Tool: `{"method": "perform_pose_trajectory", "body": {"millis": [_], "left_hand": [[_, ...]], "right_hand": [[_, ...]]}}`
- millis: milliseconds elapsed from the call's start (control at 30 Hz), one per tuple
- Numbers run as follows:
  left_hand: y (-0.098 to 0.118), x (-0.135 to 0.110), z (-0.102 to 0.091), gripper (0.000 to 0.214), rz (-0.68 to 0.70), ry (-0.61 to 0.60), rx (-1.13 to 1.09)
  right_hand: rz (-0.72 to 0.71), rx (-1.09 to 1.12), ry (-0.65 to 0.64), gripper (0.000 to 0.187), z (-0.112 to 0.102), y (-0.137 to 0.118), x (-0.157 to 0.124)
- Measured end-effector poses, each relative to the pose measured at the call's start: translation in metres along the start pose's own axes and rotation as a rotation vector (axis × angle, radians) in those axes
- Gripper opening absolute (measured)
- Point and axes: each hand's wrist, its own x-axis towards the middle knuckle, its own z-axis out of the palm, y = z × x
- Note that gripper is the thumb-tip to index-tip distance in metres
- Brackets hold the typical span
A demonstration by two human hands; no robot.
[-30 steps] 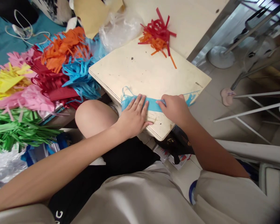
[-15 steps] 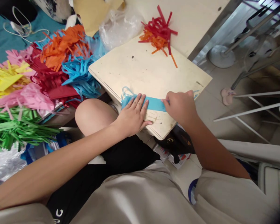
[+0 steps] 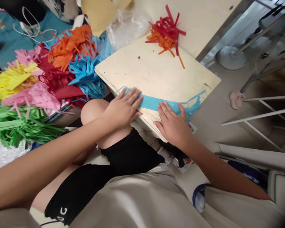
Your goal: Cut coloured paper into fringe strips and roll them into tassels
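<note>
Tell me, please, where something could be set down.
The cream board is mostly bare mid-surface, between the blue strip and red-orange strips; the near edge, under the left hand and right hand, is crowded.

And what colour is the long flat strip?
The strip is blue, clearest in the head view.

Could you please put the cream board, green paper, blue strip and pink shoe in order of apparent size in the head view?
Largest to smallest:
1. Cream board
2. Green paper, running off the left edge
3. Blue strip, counting only its uncovered part
4. Pink shoe
</note>
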Motion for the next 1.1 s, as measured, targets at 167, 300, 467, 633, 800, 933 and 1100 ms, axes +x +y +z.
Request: {"method": "perform_pose_trajectory", "body": {"millis": [167,300,467,633,800,933,1100], "left_hand": [[-0.068,-0.004,-0.024,0.057,-0.059,-0.001,-0.019],[-0.099,-0.004,-0.040,0.042,-0.161,0.164,-0.074],[-0.041,0.009,-0.036,0.037,0.108,0.188,-0.139],[-0.020,0.023,-0.014,0.041,0.059,0.144,-0.022],[-0.073,0.028,-0.018,0.034,-0.105,0.103,-0.121],[-0.115,0.025,-0.043,0.030,-0.241,0.099,-0.154],[-0.136,0.018,-0.082,0.030,-0.387,0.195,-0.149]], "right_hand": [[0.007,-0.017,-0.007,0.069,0.001,0.010,0.006],[-0.004,-0.010,-0.008,0.066,0.004,0.017,0.011],[-0.025,0.000,0.020,0.061,0.006,0.024,0.011],[-0.036,0.016,0.022,0.060,0.006,0.025,0.006],[-0.017,0.050,0.039,0.061,0.008,0.024,0.006],[-0.005,0.038,0.049,0.060,0.008,0.022,0.009],[0.013,0.025,0.024,0.060,0.007,0.020,0.010]]}}
